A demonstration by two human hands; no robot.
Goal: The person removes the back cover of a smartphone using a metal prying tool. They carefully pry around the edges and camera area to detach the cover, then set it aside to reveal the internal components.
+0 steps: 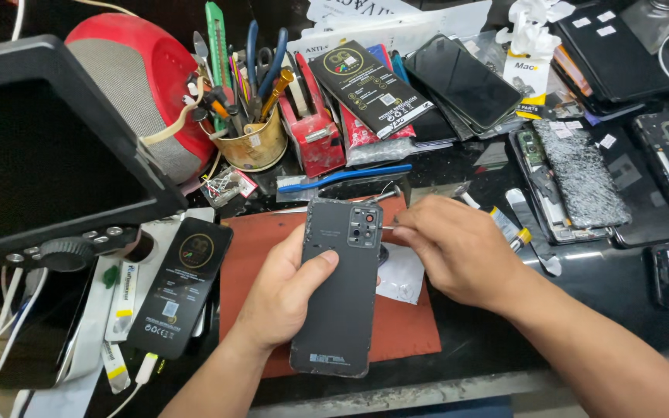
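**Back cover off, tweezers at the camera cutout**

A dark grey plastic phone back cover (340, 288) is held inner side up by the left hand (288, 298), thumb laid across its face and fingers wrapped underneath, so it looks clamped steady and tilted toward the eyes. It's kept just above the middle of a reddish-brown rubber work mat (408, 313) at the front edge of the bench.

A thin pair of metal tweezers (388, 227) is pinched between the thumb and fingertips of the right hand (458, 248), the tip brought in sideways at the camera-window end of the cover. Probably gripped that low for fine control. Whether anything is caught in the tip can't be told.

A blue plastic pry tool (346, 177) is left just past the mat's far edge, within easy reach. A brass-coloured tin of screwdrivers and pliers (255, 139) is parked toward the back, a red tape dispenser (313, 128) beside it. A cracked-screen phone (582, 174) is lying toward the right edge.
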